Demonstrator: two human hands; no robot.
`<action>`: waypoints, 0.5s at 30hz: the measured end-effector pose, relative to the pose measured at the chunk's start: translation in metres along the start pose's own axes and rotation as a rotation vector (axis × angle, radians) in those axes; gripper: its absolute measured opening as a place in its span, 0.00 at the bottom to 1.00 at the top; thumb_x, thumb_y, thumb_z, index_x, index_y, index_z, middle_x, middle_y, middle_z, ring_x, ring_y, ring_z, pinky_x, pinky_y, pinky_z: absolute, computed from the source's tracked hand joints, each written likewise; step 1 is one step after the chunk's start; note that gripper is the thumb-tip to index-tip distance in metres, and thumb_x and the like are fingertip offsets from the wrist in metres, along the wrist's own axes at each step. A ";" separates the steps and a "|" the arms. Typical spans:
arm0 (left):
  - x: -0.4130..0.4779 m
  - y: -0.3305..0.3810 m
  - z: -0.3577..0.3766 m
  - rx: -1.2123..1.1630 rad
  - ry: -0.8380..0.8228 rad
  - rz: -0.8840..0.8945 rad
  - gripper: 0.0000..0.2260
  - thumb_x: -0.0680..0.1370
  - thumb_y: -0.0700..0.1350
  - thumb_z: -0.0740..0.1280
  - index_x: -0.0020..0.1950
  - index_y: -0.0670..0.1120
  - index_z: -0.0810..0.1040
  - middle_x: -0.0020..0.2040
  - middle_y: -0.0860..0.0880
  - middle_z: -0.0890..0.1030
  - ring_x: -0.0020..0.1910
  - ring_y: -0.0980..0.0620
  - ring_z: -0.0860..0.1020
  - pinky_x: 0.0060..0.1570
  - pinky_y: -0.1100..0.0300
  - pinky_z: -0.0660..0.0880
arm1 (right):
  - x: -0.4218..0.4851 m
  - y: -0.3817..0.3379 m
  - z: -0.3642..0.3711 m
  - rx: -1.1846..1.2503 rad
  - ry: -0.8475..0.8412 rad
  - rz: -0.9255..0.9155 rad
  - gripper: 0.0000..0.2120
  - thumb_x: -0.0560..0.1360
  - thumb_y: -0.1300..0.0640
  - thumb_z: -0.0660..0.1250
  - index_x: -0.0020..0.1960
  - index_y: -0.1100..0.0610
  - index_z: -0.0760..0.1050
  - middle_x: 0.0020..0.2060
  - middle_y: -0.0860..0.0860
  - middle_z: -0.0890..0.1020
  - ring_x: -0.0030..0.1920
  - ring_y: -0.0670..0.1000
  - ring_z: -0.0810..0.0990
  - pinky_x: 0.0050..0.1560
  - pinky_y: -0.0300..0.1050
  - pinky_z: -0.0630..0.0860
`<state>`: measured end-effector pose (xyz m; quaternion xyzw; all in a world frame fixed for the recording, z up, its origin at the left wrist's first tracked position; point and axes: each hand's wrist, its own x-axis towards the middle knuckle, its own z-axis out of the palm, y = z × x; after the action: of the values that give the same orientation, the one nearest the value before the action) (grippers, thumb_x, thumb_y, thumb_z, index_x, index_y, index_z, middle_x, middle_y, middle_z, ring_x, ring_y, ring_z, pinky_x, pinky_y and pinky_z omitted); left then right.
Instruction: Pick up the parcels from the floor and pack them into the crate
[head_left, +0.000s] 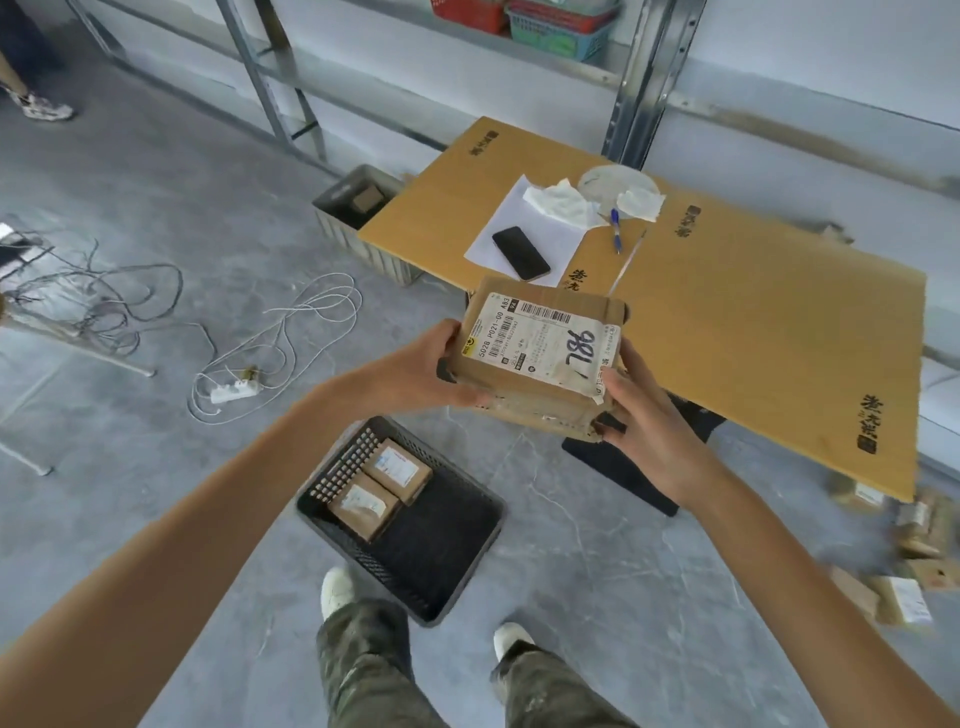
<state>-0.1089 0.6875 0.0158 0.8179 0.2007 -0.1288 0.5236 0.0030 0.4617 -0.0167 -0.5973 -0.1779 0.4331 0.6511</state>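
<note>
My left hand and right hand grip a brown cardboard parcel above the black plastic crate, which holds two small brown parcels.

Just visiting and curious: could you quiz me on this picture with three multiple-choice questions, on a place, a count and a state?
1. Where is the black smartphone? A on the floor; B on a white paper sheet atop the flat brown cardboard sheet; C on the metal shelf.
2. How many small cardboard parcels lie in the dark slotted plastic crate? A none; B two; C five.
3. The large brown labelled cardboard parcel is: A held by both hands; B lying on the floor; C held by one hand.
Answers: B, it rests on the paper; B, two lie side by side; A, left hand and right hand grip its sides.
</note>
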 end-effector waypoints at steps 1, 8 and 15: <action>0.008 -0.009 -0.014 0.003 -0.009 0.012 0.29 0.71 0.42 0.73 0.67 0.46 0.63 0.62 0.52 0.72 0.62 0.55 0.72 0.49 0.68 0.74 | 0.010 0.004 0.011 0.012 0.023 0.002 0.41 0.63 0.36 0.73 0.71 0.36 0.58 0.65 0.44 0.75 0.66 0.47 0.74 0.61 0.55 0.74; 0.046 -0.068 -0.112 0.225 -0.088 0.107 0.24 0.70 0.45 0.74 0.62 0.48 0.69 0.58 0.55 0.75 0.57 0.56 0.74 0.49 0.67 0.70 | 0.075 0.034 0.102 0.094 0.276 0.044 0.30 0.73 0.46 0.69 0.71 0.41 0.61 0.61 0.44 0.78 0.58 0.49 0.79 0.50 0.48 0.80; 0.071 -0.124 -0.158 0.059 -0.244 0.046 0.13 0.76 0.52 0.65 0.59 0.51 0.72 0.55 0.57 0.75 0.53 0.59 0.74 0.49 0.67 0.70 | 0.129 0.077 0.151 0.177 0.412 0.138 0.25 0.77 0.54 0.62 0.72 0.41 0.62 0.60 0.45 0.79 0.60 0.50 0.77 0.59 0.57 0.74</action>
<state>-0.1039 0.8907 -0.0479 0.8157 0.1129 -0.2210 0.5225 -0.0645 0.6495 -0.0916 -0.6243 0.0386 0.3595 0.6925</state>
